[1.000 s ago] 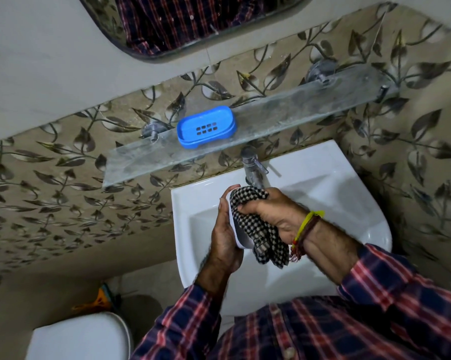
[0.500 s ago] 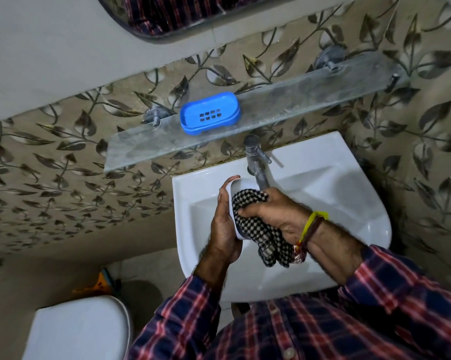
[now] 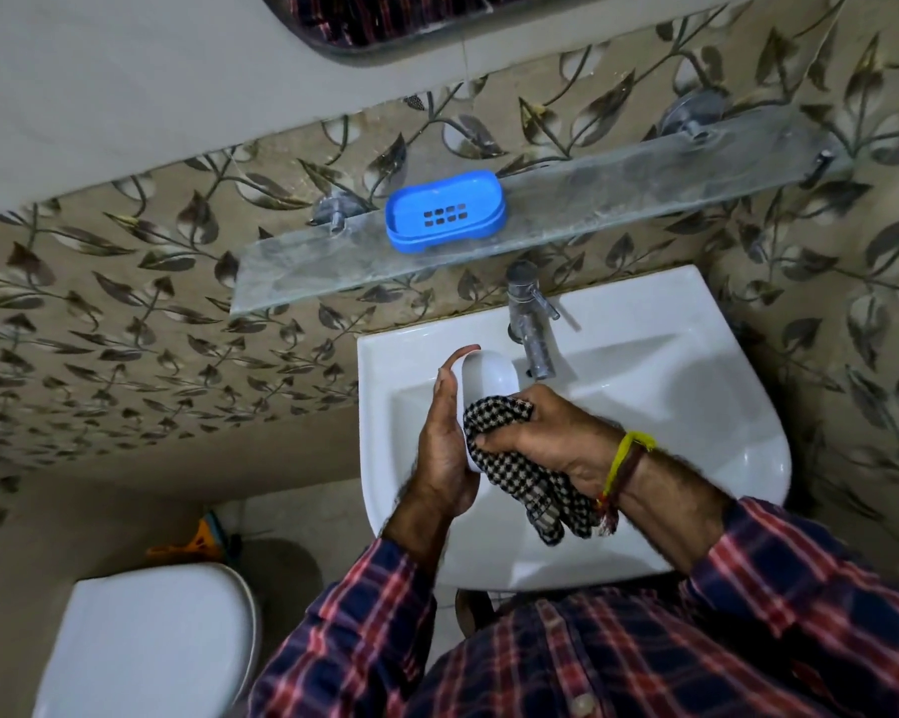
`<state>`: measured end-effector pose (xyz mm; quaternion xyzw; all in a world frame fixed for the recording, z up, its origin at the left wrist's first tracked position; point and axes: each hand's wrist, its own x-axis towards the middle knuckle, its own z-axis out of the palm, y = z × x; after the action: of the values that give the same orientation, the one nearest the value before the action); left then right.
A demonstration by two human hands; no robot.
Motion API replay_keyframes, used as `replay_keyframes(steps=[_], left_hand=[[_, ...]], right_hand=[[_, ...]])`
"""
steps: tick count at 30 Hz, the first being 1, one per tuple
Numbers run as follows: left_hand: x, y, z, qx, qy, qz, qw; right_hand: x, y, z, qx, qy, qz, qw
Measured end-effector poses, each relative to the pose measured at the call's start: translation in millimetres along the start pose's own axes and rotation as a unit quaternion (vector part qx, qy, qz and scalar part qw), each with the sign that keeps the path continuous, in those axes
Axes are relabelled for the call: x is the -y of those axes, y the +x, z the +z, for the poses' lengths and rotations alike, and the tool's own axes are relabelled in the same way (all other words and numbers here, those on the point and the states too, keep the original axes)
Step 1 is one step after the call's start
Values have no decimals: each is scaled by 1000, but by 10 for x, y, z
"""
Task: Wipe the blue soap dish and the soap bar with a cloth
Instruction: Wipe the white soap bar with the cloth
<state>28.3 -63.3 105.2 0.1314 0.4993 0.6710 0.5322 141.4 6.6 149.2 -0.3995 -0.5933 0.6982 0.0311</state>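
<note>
The blue soap dish [image 3: 445, 209] stands empty on the glass shelf [image 3: 618, 194] above the basin. Over the basin, my left hand [image 3: 445, 437] holds the white soap bar [image 3: 489, 375] upright against its palm, fingertips hooked over the top end. My right hand [image 3: 546, 432] grips a black-and-white checked cloth [image 3: 520, 469] and presses it against the lower part of the bar. The bar's upper half is bare and visible; its lower half is hidden by the cloth.
A white basin [image 3: 696, 406] lies under my hands, with a steel tap [image 3: 533, 323] just behind the soap. A white toilet lid [image 3: 152, 640] is at lower left. A mirror edge [image 3: 385, 38] hangs above the patterned wall tiles.
The cloth in my right hand has slid down the soap bar, uncovering its upper half. My left hand keeps holding the bar over the basin.
</note>
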Motion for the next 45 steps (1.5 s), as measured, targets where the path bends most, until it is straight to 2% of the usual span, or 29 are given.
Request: replay_keyframes(steps=[3, 6, 17, 21, 25, 28, 31, 36, 39, 43, 45], left_hand=[[-55, -3, -10, 9, 5, -5, 1000], [-44, -39, 2, 10, 18, -14, 1000], [-150, -53, -48, -11, 64, -5, 998], [-149, -80, -20, -15, 82, -6, 997], [-203, -74, -44, -6, 64, -4, 998], [-162, -86, -20, -8, 84, 1, 996], [-175, -74, -45, -27, 85, 12, 996], [-125, -53, -43, -44, 131, 36, 990], [-112, -49, -88, -53, 146, 47, 987], [-134, -75, -65, -41, 159, 44, 985], [-148, -63, -65, -43, 155, 38, 986]], right_hand=[[-29, -8, -21, 28, -41, -6, 999], [-37, -10, 24, 5, -92, -10, 996], [-96, -29, 32, 48, -156, -89, 983], [-151, -15, 61, 19, -233, -120, 965], [-173, -44, 49, 19, -251, -154, 956], [-182, -72, 57, -13, -317, -156, 936], [-177, -117, 80, 4, -329, -184, 926], [-227, -122, 122, -60, -447, -217, 866], [-263, -150, 158, -33, -444, -228, 866], [-251, -146, 112, -61, -512, -258, 817], [-227, -146, 129, -37, -525, -266, 808]])
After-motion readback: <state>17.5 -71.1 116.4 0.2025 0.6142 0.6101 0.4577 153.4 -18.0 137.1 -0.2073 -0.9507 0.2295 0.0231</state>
